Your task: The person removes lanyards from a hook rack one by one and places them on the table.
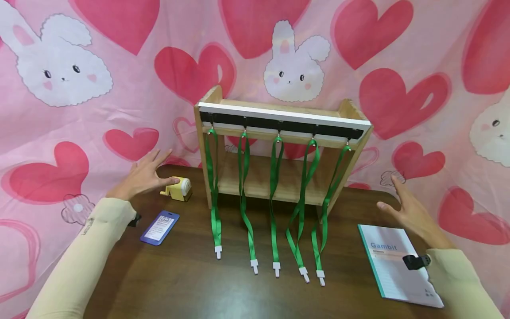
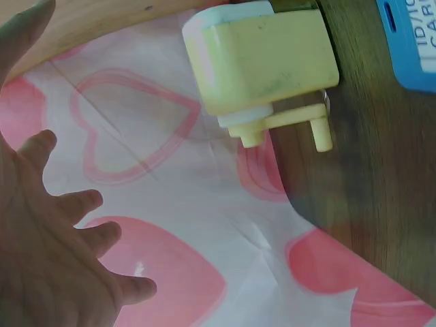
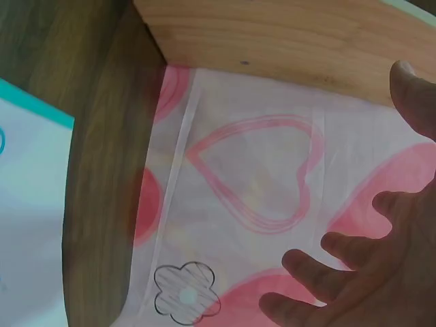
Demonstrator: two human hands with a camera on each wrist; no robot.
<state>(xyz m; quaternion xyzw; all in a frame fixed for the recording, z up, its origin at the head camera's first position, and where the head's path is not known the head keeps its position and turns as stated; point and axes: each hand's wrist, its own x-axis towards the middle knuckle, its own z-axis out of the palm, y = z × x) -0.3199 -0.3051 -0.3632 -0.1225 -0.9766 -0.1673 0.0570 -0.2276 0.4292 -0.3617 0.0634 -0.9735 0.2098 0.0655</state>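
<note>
A wooden rack (image 1: 279, 119) stands on the dark table (image 1: 199, 283), with several green lanyards (image 1: 275, 199) hanging from hooks on its black rail. My left hand (image 1: 145, 175) hovers open to the left of the rack, fingers spread, its thumb close to a small yellow pencil sharpener (image 1: 179, 188) (image 2: 262, 58). My right hand (image 1: 406, 206) is held open to the right of the rack, above the table's far edge. Neither hand holds anything. In the wrist views the left hand (image 2: 54, 252) and the right hand (image 3: 368, 272) show spread fingers over pink cloth.
A blue ID card holder (image 1: 160, 227) (image 2: 412, 41) lies front left. A white booklet marked Gambit (image 1: 394, 263) (image 3: 27, 204) lies front right under my right forearm. A pink cloth with hearts and rabbits (image 1: 79, 88) hangs behind the table.
</note>
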